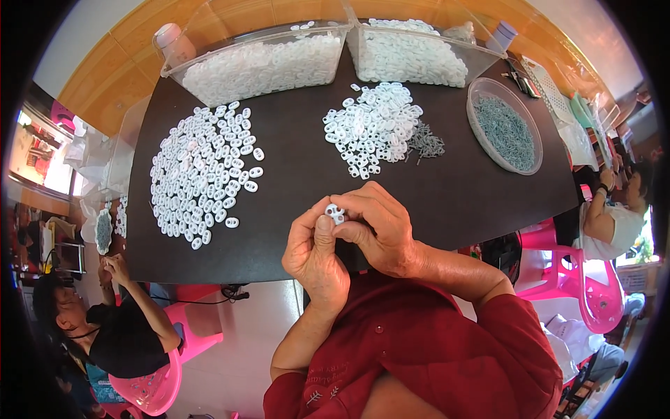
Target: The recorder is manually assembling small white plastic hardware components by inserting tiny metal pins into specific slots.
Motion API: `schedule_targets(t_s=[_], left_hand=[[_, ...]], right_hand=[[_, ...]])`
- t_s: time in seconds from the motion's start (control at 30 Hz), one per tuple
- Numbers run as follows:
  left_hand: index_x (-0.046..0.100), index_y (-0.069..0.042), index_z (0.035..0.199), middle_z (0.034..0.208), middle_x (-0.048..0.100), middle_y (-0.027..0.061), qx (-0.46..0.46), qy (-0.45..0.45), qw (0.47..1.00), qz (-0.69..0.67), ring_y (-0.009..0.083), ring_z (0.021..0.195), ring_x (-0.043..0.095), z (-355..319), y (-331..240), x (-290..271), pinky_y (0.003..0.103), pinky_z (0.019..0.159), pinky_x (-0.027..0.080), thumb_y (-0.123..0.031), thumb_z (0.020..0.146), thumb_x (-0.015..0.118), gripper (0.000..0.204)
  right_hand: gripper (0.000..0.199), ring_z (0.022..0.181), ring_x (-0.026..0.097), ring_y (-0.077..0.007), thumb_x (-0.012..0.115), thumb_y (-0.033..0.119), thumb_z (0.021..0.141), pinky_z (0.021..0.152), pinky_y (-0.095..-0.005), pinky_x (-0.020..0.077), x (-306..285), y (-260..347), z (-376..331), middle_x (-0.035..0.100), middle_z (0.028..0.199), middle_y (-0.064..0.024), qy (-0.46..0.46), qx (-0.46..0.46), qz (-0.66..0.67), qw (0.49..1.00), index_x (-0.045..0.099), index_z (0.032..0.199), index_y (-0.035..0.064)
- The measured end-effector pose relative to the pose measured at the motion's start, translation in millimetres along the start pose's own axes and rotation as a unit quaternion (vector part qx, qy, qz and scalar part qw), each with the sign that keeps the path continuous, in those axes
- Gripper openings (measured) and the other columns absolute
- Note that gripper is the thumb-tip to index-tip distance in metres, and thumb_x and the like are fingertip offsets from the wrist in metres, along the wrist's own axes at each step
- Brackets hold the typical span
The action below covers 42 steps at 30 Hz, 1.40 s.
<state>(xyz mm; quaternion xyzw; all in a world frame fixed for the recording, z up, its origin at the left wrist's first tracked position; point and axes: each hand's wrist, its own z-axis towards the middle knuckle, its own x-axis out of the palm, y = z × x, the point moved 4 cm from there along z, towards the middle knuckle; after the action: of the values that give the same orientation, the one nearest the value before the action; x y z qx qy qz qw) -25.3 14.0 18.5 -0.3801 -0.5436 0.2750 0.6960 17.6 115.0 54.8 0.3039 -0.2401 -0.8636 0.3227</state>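
Observation:
Close to the table's near edge, both my hands meet around a small white plastic piece (335,213) with round holes in it. My left hand (315,251) pinches it between thumb and fingers from the left. From the right, the thumb and index finger of my right hand (380,227) press on the same piece. Just beyond my hands lies a pile of white plastic pieces (377,122), with a small heap of grey screws or pins (426,142) at its right side. Left of my hands spreads a wide group of white oval pieces with two holes (199,171).
Two clear bins, left (265,66) and right (412,56), full of white pieces, line the far side of the dark table (293,153). A round tub (537,164) of grey pins stands right. Co-workers sit left (105,321) and right (614,216), near pink chairs (600,300).

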Motion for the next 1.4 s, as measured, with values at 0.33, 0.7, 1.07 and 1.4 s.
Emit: schedule_targets(t_s=[0.33, 0.7, 1.07, 1.4], left_hand=[[0.06, 0.005, 0.106, 0.086, 0.058, 0.0023, 0.026, 0.006, 1.0, 0.011, 0.0065, 0.074, 0.051, -5.4, -0.5, 1.5, 0.02, 0.069, 0.045, -0.009, 0.093, 0.054, 0.02], [0.059, 0.004, 0.104, 0.085, 0.056, 0.0023, 0.072, 0.023, 0.996, 0.052, 0.0067, 0.072, 0.049, -7.7, 1.8, -3.2, 0.02, 0.066, 0.043, -0.012, 0.094, 0.053, 0.02], [0.06, 0.004, 0.104, 0.082, 0.053, 0.0005, 0.076, 0.045, 0.994, 0.068, 0.0054, 0.07, 0.047, -0.6, -2.9, -0.3, 0.019, 0.064, 0.041, -0.01, 0.094, 0.053, 0.018], [0.058, 0.003, 0.1, 0.087, 0.055, 0.0015, 0.092, 0.03, 0.994, 0.058, 0.0068, 0.077, 0.048, -7.7, -2.2, 3.5, 0.021, 0.07, 0.041, -0.013, 0.094, 0.052, 0.017]], right_hand=[[0.028, 0.063, 0.049, -0.0189, 0.07, 0.001, 0.07, 0.055, -0.0292, 0.0424, -1.3, -1.2, -1.8, 0.058, 0.077, -0.0067, -0.013, 0.004, 0.03, 0.999, 0.059, 0.096, 0.0004], [0.03, 0.063, 0.05, -0.0185, 0.068, -0.003, 0.07, 0.053, -0.0279, 0.0425, 1.6, -0.3, -5.4, 0.06, 0.081, -0.0086, -0.03, -0.048, 0.019, 0.998, 0.059, 0.099, -0.0025], [0.029, 0.063, 0.05, -0.0196, 0.069, -0.001, 0.07, 0.055, -0.0291, 0.043, 2.6, -0.1, -6.1, 0.058, 0.079, -0.0073, -0.041, 0.006, 0.009, 0.999, 0.058, 0.097, -0.0001], [0.028, 0.061, 0.05, -0.0203, 0.069, 0.0, 0.072, 0.052, -0.0287, 0.0416, 1.6, 3.9, -4.6, 0.059, 0.08, -0.0098, -0.057, -0.098, -0.031, 0.993, 0.057, 0.097, -0.0024]])
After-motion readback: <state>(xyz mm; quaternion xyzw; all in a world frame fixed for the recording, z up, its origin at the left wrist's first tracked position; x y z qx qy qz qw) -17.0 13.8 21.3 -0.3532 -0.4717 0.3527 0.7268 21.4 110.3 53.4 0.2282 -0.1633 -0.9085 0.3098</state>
